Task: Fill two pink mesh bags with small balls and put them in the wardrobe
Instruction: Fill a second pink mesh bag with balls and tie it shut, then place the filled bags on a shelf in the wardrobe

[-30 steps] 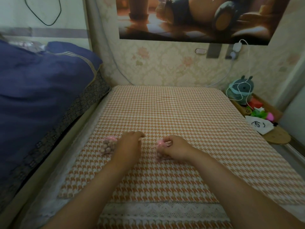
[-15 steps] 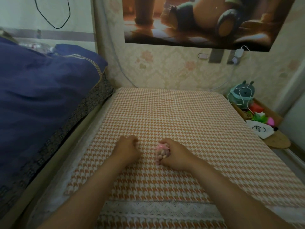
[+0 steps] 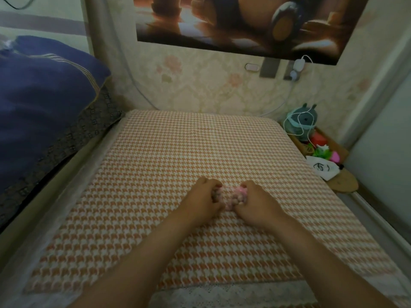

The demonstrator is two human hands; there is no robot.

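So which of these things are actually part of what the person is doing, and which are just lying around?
In the job:
left hand gripping a ball-filled pink mesh bag
right hand gripping the other mesh bag

Just lying about:
blue quilt
plush toy
white cloth
wall poster
houndstooth cover under the hands

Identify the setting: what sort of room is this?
Probably a home bedroom: a blue quilt heaped at left, a houndstooth cover where the left hand and right hand each grip a bag, floral wallpaper, and a plush toy at right.
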